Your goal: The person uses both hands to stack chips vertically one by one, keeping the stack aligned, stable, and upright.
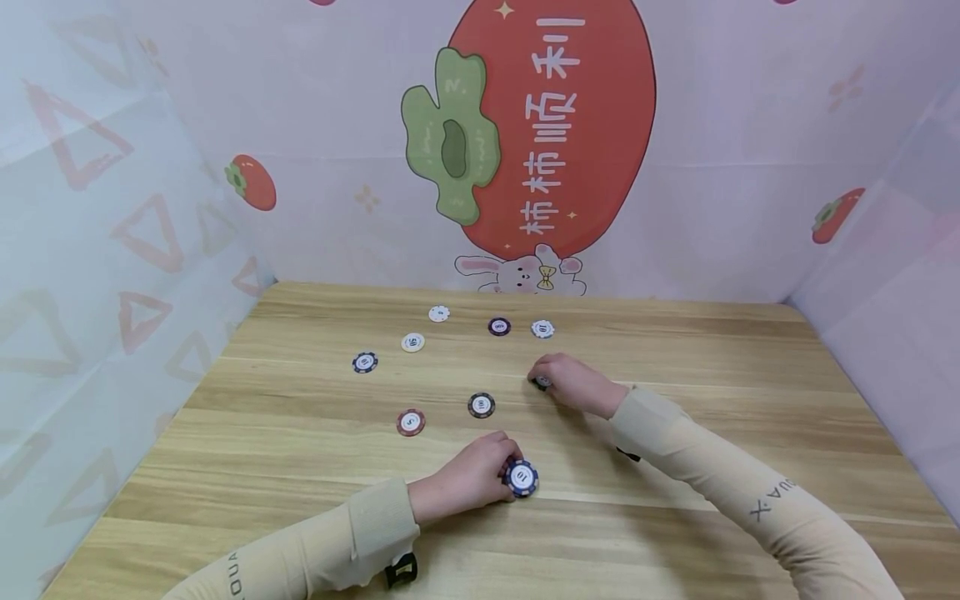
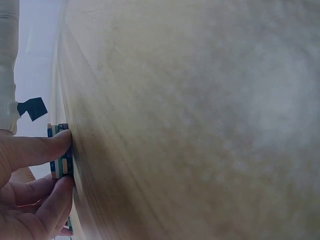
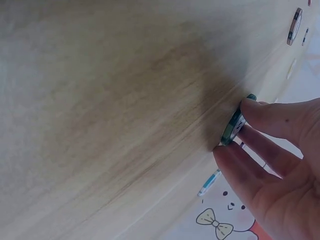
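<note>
My left hand (image 1: 468,477) grips a short stack of poker chips (image 1: 521,477) by its edges, low over the table. The top chip is blue and white and reads 10. From the side, in the left wrist view, the stack (image 2: 61,162) shows several layers between thumb and fingers. Farther back, my right hand (image 1: 576,384) pinches a dark green poker chip (image 3: 236,124) between thumb and fingertips. That chip tilts at the table surface, and the fingers partly cover it in the head view. A black chip (image 1: 482,405) reading 100 lies between the two hands.
Loose chips lie flat on the wooden table (image 1: 712,358): red (image 1: 411,422), blue (image 1: 365,362), cream (image 1: 413,342), white (image 1: 439,313), purple (image 1: 499,326) and light blue (image 1: 543,329). A printed backdrop (image 1: 322,225) rises along the table's back edge.
</note>
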A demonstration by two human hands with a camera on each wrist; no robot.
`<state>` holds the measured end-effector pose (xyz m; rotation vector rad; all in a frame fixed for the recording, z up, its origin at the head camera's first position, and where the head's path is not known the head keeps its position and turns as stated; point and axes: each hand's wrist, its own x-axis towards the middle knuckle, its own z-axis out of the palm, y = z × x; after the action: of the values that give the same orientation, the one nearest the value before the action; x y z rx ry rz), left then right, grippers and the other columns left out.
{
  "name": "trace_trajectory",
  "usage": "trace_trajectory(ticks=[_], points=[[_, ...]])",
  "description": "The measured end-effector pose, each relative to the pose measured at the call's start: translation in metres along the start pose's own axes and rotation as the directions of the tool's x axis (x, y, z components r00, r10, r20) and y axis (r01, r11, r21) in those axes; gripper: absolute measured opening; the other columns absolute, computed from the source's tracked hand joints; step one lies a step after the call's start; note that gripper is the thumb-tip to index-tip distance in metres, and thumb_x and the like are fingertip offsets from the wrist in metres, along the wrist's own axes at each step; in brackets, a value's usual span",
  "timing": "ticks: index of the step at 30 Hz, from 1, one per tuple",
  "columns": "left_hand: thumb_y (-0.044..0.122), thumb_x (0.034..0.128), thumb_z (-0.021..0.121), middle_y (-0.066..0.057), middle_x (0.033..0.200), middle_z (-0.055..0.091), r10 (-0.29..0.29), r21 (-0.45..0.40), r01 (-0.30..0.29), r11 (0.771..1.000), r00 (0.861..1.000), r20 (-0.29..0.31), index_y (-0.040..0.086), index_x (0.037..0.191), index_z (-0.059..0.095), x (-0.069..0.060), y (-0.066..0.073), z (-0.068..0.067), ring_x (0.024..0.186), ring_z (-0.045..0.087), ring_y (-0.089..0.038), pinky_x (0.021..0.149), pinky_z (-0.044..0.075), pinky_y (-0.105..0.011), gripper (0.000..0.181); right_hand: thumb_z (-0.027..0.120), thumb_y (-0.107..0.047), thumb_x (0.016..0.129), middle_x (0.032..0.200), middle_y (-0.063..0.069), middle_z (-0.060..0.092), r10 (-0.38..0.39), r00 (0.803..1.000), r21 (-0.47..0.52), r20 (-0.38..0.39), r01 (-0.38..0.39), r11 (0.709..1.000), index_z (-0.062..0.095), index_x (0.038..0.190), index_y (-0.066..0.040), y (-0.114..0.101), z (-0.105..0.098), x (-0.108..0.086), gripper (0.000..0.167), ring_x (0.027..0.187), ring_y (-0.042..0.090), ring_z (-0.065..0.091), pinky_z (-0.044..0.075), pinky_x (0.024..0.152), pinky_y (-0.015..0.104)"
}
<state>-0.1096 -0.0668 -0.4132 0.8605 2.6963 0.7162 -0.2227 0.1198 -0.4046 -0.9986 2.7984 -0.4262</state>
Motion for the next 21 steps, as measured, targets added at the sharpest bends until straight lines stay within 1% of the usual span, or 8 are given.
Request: trace_trajectory(ticks=[3,7,10,14,17,21], points=[[0.01,0.0647,0.079,0.004,0.083,0.051,0.0,-0.003,0.0,1.0,1.0,-0.002,0.006,0.092,0.061,0.0005,0.0,0.0,0.074,0.046,-0.005,0.069,0.041,-0.019,0.033,0.053,0.008,0.084,0.113,0.012,0.059,0.026,1.0,0.001,0.0,-0.026,1.0,0.062,0.111,-0.005,-0.0008,-0.0001,-0.0003,0.031,0.108,0.026,0.054,0.042,0.092,0.038],[0.01,0.065,0.079,0.004,0.083,0.051,-0.002,-0.005,0.002,1.0,1.0,0.0,0.006,0.092,0.061,0.0009,-0.0001,0.0005,0.074,0.046,-0.005,0.069,0.041,-0.019,0.033,0.055,0.007,0.083,0.11,0.013,0.058,0.031,0.999,-0.02,-0.011,-0.031,0.999,0.062,0.111,-0.004,-0.0006,0.0,-0.0002,0.03,0.104,0.027,0.054,0.044,0.09,0.038],[0.009,0.0649,0.079,0.003,0.083,0.051,0.001,-0.003,-0.001,1.0,1.0,-0.002,0.006,0.092,0.061,0.0004,0.0003,0.0003,0.073,0.046,-0.005,0.069,0.041,-0.019,0.033,0.062,0.005,0.08,0.105,0.011,0.057,0.02,0.999,-0.055,-0.036,-0.022,0.998,0.064,0.109,-0.004,0.0003,0.0001,-0.0004,0.03,0.097,0.025,0.054,0.046,0.086,0.036],[0.009,0.0648,0.079,0.003,0.083,0.051,0.004,-0.002,-0.004,1.0,1.0,-0.004,0.005,0.092,0.061,-0.0007,0.0011,-0.0003,0.073,0.046,-0.005,0.069,0.041,-0.019,0.033,0.071,-0.002,0.075,0.099,0.008,0.054,0.005,0.998,-0.094,-0.063,-0.011,0.996,0.066,0.106,-0.005,0.0015,0.0004,-0.0007,0.032,0.091,0.02,0.052,0.047,0.082,0.032],[0.009,0.0649,0.079,0.003,0.083,0.051,0.001,-0.005,-0.001,1.0,1.0,-0.004,0.006,0.092,0.061,-0.001,0.0011,-0.0004,0.073,0.046,-0.005,0.069,0.041,-0.019,0.033,0.073,-0.006,0.075,0.096,0.006,0.052,-0.016,0.997,-0.122,-0.077,0.006,0.993,0.067,0.104,-0.006,0.0015,0.0002,-0.0026,0.029,0.087,0.017,0.051,0.047,0.079,0.03],[0.009,0.0653,0.079,0.003,0.083,0.051,-0.004,-0.008,0.004,1.0,1.0,0.0,0.006,0.092,0.061,-0.0009,0.0011,-0.0003,0.073,0.045,-0.005,0.069,0.041,-0.019,0.033,0.071,-0.006,0.077,0.093,0.004,0.053,-0.061,0.993,-0.159,-0.106,0.043,0.986,0.069,0.099,-0.008,0.0007,-0.0012,-0.0075,0.022,0.084,0.015,0.051,0.047,0.076,0.028]])
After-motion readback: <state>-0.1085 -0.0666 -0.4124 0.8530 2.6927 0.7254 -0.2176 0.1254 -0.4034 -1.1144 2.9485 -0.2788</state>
